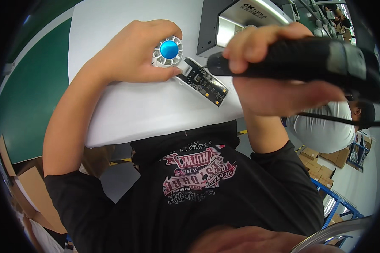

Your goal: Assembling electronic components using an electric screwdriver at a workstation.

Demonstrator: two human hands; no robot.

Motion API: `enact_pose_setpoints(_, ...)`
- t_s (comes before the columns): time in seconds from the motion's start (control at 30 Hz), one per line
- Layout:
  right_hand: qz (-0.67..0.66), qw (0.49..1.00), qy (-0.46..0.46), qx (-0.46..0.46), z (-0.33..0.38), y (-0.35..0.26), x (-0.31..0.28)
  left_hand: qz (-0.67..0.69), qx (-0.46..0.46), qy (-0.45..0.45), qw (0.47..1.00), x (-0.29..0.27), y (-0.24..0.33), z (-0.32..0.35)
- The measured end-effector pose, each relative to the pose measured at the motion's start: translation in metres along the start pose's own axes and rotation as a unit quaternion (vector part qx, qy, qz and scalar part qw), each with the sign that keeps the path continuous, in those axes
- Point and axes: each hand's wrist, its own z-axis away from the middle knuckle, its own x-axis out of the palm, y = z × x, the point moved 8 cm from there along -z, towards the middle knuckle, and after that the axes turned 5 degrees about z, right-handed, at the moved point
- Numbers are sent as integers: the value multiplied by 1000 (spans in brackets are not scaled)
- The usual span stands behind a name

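Observation:
My left hand (143, 50) is closed around the round head of a small white device (168, 51), which looks like a handheld fan with a bright blue disc at its centre. From that head its open handle slants toward me, showing a black circuit board (206, 85) with gold pads. My right hand (266, 63) grips a black electric screwdriver (299, 57), held nearly level above the table. Its tip points at the upper end of the board, close to the fan's head; I cannot tell whether it touches a screw. Parts of the right hand are blurred.
White sheeting (126, 114) covers the table over a green mat (25, 105). A metal screw-feeder box (240, 25) stands behind the board. Cardboard boxes (42, 194) lie at lower left, others at far right. Another person in a white shirt (325, 130) sits to the right.

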Motion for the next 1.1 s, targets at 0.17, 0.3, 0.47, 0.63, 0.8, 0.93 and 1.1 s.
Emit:
enact_pose_setpoints(0.17,-38,998,-39,13,-6,-10,3,-13,-11,-12,1000,0,-2,8)
enact_pose_setpoints(0.3,117,991,17,-69,-11,-104,-24,-12,-17,-16,1000,-1,5,2)
enact_pose_setpoints(0.47,139,982,-6,-129,-5,-83,-33,-6,-6,31,999,-5,5,4)
enact_pose_setpoints(0.63,92,995,-17,-46,0,-67,-26,-17,-16,33,999,-9,1,4)
enact_pose_setpoints(0.8,37,998,46,27,5,-42,28,-25,-15,12,1000,-4,1,3)
enact_pose_setpoints(0.93,71,995,43,58,10,-22,32,-39,-13,18,999,-3,2,6)
enact_pose_setpoints(1.1,88,994,27,65,7,-19,36,-42,6,25,999,-3,2,6)
